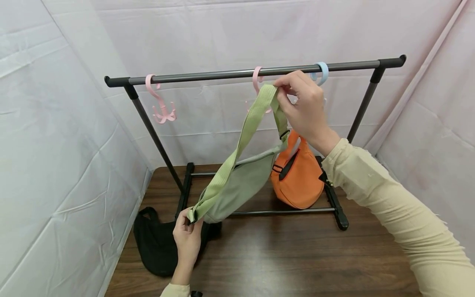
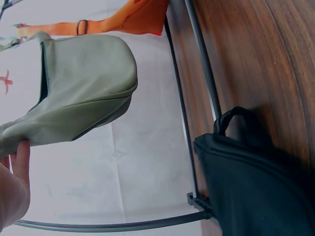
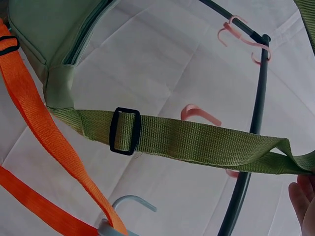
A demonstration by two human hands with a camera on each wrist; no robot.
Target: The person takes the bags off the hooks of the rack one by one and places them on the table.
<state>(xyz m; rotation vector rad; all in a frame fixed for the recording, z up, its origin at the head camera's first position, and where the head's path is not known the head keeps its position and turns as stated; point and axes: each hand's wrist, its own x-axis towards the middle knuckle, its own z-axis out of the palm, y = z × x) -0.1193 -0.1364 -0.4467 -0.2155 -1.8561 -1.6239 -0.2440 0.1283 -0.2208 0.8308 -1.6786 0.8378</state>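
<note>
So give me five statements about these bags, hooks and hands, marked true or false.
The right hand pinches the strap of the green shoulder bag. True.
The orange shoulder bag hangs from a pink hook. False: the blue hook holds the orange shoulder bag.
The black bag lies on the wooden surface. True.
The left hand is empty. False: the left hand holds the green shoulder bag's lower end.
Two pink hooks hang on the dark rail. True.

black bag [image 1: 157,247] on wooden surface [image 1: 289,255] | orange bag [image 1: 300,181] hanging | white backdrop [image 1: 208,41]
</note>
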